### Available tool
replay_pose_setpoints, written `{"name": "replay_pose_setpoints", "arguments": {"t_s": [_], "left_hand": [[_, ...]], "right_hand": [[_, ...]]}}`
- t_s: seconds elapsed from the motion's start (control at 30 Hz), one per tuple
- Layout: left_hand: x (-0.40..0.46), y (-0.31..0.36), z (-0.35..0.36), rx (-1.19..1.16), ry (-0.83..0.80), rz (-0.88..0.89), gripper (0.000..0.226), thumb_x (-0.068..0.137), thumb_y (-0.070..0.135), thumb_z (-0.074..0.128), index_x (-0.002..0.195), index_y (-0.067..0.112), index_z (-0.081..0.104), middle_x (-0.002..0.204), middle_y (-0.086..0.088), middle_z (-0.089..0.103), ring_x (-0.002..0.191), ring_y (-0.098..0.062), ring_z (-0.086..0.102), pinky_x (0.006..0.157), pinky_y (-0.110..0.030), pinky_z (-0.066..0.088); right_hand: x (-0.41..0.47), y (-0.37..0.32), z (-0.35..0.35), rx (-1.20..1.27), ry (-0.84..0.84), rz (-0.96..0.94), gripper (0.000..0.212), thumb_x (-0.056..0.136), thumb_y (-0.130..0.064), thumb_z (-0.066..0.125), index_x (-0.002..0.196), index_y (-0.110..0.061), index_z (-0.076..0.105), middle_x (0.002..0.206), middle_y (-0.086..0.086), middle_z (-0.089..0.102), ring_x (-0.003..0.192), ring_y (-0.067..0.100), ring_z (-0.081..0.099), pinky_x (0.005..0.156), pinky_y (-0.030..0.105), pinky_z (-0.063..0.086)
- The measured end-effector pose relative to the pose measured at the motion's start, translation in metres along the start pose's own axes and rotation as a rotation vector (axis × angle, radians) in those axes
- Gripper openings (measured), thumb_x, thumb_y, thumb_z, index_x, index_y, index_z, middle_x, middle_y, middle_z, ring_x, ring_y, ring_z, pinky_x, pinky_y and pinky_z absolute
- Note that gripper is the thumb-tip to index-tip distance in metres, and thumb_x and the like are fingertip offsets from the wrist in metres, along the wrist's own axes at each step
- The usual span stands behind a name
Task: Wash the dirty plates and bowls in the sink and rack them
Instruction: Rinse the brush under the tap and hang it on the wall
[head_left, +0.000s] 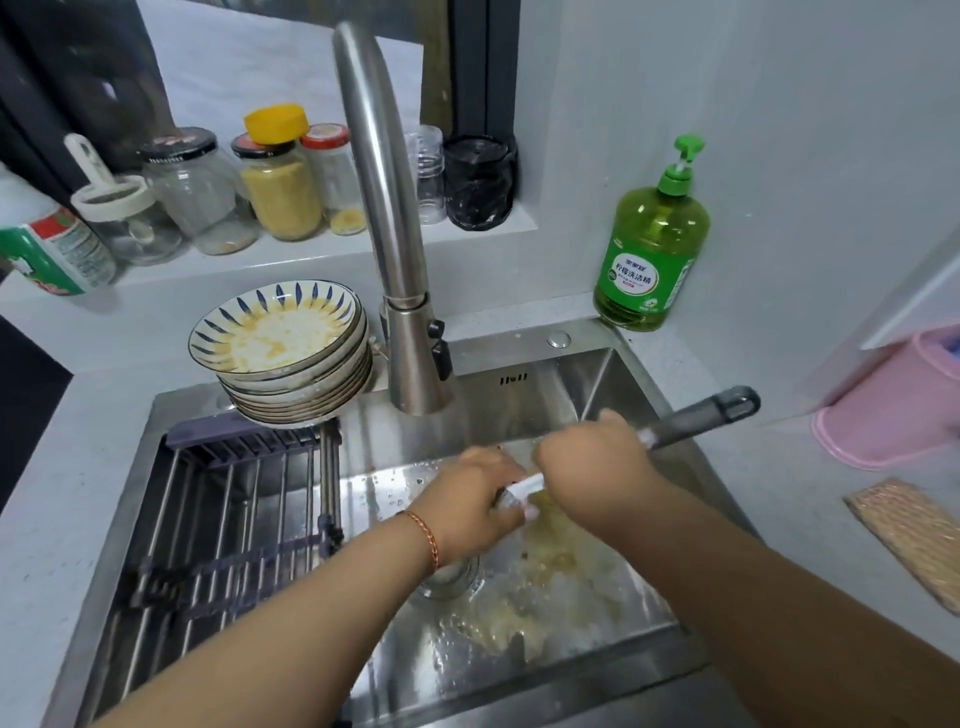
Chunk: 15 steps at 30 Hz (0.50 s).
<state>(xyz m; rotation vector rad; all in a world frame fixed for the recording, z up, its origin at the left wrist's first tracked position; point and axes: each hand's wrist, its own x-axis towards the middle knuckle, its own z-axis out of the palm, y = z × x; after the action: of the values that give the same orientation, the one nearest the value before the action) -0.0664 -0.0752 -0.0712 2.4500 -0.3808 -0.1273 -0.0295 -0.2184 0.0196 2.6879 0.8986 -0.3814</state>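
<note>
A stack of several dirty blue-and-white plates stands on the sink's back left corner, the top one smeared yellow. Over the steel sink, my right hand grips a grey long-handled brush whose handle points up to the right. My left hand holds a small white-edged item against the brush end; what it is stays hidden by both hands. Yellowish foamy water lies on the sink floor by the drain.
A metal drying rack fills the sink's left half. The tall faucet rises at the back. A green dish soap bottle stands back right. Jars line the sill. A pink tub and a woven mat sit at right.
</note>
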Motion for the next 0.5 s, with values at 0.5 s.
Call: {"name": "replay_pose_setpoints", "arguments": {"t_s": [0.5], "left_hand": [[0.071, 0.122, -0.033, -0.985, 0.125, -0.107, 0.015, 0.090, 0.021, 0.056, 0.087, 0.011, 0.066, 0.077, -0.005, 0.063, 0.073, -0.016, 0.056, 0.070, -0.029, 0.046]], "right_hand": [[-0.038, 0.076, -0.016, 1.108, 0.795, 0.332, 0.012, 0.094, -0.028, 0.053, 0.099, -0.019, 0.060, 0.089, -0.004, 0.064, 0.081, 0.012, 0.059, 0.072, 0.026, 0.045]]}}
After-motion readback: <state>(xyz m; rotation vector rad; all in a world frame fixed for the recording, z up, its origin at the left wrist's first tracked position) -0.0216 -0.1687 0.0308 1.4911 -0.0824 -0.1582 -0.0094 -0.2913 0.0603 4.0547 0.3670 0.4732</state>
